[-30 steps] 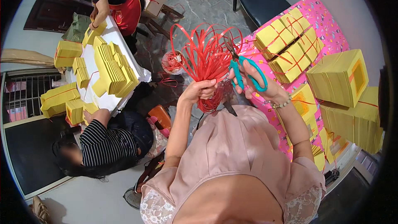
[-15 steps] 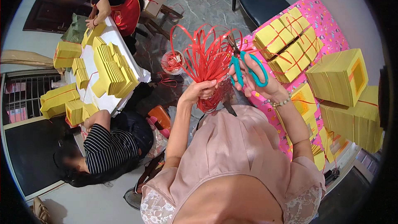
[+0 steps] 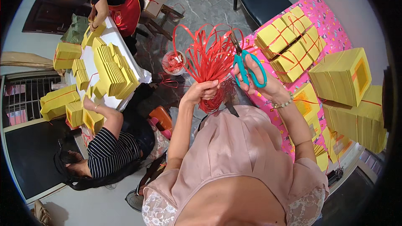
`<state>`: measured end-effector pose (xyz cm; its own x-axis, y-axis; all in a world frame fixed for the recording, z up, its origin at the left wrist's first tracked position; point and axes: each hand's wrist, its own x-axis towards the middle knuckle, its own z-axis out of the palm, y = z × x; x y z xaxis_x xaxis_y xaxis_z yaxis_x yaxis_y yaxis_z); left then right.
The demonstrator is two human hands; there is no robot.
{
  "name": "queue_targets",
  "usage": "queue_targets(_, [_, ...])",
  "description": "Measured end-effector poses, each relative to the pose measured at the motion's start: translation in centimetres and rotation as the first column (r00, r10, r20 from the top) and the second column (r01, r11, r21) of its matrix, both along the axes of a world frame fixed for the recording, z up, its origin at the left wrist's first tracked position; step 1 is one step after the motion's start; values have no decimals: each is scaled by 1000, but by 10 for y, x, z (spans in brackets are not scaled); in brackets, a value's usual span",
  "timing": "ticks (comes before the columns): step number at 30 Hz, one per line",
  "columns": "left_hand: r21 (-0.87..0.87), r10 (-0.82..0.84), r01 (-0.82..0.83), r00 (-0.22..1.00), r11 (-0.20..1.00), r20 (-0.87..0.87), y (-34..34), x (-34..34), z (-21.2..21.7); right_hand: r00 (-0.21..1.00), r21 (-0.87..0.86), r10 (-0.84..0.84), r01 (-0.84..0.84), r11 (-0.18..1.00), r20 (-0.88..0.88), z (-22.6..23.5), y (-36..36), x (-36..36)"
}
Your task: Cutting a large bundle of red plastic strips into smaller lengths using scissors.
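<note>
My left hand (image 3: 202,92) is closed round the middle of a bundle of red plastic strapping (image 3: 205,60). Loops of it fan out above my fist, and more strands hang below it. In my right hand (image 3: 268,84) is a pair of scissors (image 3: 256,75) with teal handles and dark blades. Its blades point up and lean to the left, beside the right edge of the loops. My fingers pass through the handles, which sit closer together now. Whether the blade tips touch any strand I cannot make out.
To my right, a pink patterned table (image 3: 316,10) bears tied yellow paper stacks (image 3: 289,37). A tub (image 3: 173,62) of red scraps stands on the floor ahead. Two people work at a white table (image 3: 132,69) with yellow stacks on the left. A dark chair (image 3: 264,0) stands beyond.
The scissors' handles have drawn together in my right hand. My left hand holds the bundle in the same place. The striped-sleeved person's arm has reached farther over the white table.
</note>
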<state>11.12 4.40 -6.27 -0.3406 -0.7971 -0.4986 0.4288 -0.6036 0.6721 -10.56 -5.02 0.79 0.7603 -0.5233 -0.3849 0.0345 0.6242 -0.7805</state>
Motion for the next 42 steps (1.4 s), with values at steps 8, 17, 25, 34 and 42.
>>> queue_targets(8, [14,-6,5,1000,1000,4,0,1,-5,997,80,-52,48,996,49,-3,2,0])
queue_targets(17, [-18,2,-2,1000,1000,-8,0,-1,-2,999,70,-35,34,997,14,0,1,-2])
queue_targets(25, [3,-5,5,1000,1000,-17,0,0,-3,998,79,-45,42,996,34,2,0,-1])
queue_targets(34, [-27,6,-6,1000,1000,-7,2,-2,-2,965,314,-9,-77,946,262,-7,-7,-4])
queue_targets(42, [-17,5,-5,1000,1000,30,3,-4,1,986,317,8,-61,947,165,-1,-14,-2])
